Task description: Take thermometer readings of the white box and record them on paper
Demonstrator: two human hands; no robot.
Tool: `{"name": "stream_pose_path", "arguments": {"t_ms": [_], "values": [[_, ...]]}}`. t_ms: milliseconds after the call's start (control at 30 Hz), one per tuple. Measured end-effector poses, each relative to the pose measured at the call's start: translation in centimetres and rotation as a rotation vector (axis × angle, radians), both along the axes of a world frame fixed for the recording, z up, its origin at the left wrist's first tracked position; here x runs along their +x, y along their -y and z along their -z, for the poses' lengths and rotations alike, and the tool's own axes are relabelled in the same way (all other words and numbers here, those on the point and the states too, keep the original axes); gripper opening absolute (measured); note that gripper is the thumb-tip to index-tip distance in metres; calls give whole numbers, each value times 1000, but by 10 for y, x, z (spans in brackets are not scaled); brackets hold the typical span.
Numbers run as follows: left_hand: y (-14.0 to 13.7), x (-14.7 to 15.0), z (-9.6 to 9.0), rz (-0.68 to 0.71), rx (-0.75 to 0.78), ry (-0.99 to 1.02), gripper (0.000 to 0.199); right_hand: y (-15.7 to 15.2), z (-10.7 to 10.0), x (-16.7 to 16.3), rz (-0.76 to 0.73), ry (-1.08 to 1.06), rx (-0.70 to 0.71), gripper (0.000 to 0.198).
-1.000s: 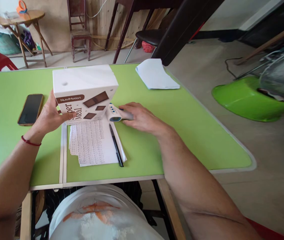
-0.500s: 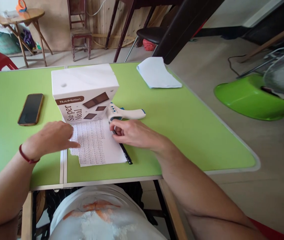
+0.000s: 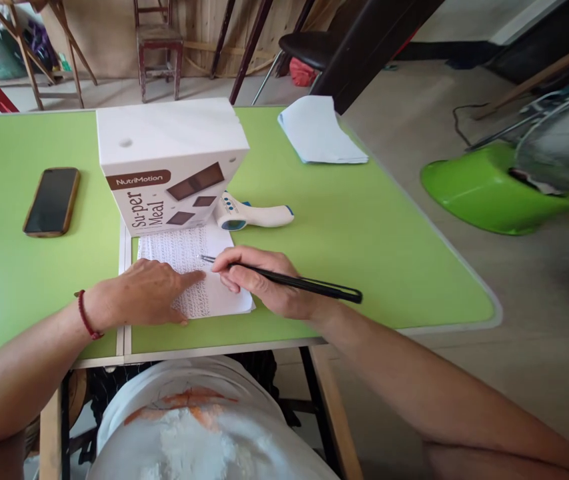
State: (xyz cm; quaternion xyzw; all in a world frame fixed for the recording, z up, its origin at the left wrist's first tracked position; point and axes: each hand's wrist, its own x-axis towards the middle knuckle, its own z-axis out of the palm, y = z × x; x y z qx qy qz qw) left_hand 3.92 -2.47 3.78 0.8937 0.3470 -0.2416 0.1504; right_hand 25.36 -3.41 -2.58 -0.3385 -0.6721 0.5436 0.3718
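My right hand (image 3: 259,280) holds a black pen (image 3: 289,283), its tip over a sheet of paper (image 3: 184,257) covered in small handwriting. My left hand (image 3: 147,293) lies flat on that sheet, fingers spread, index finger pointing toward the pen tip. A white NutriMotion Super Meal box (image 3: 169,160) stands upright just beyond the paper. A white and blue infrared thermometer (image 3: 249,215) lies on the green table (image 3: 364,240) to the right of the box.
A phone (image 3: 52,201) lies face up at the left. A stack of white sheets (image 3: 319,130) sits at the table's far right corner. A green fan base (image 3: 494,193) stands on the floor to the right. Chairs and a wooden table stand behind.
My left hand let go of the box and came down onto the paper. My right hand left the thermometer, picked up the pen and now holds it over the sheet.
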Motion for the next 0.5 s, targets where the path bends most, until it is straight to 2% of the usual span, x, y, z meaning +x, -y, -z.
{"name": "stream_pose_path", "arguments": {"t_ms": [100, 167, 267, 433, 500], "values": [[1, 2, 2, 10, 5, 8, 66, -2, 18, -5, 98, -31, 14, 30], [1, 3, 4, 16, 14, 6, 65, -3, 22, -6, 196, -21, -13, 23], [2, 4, 4, 20, 16, -15, 63, -3, 22, -8, 315, 23, -10, 10], [2, 4, 4, 45, 34, -28, 63, 0, 20, -13, 470, 152, 106, 9], [2, 3, 5, 53, 47, -22, 63, 0, 22, -14, 482, 182, 167, 11]]}}
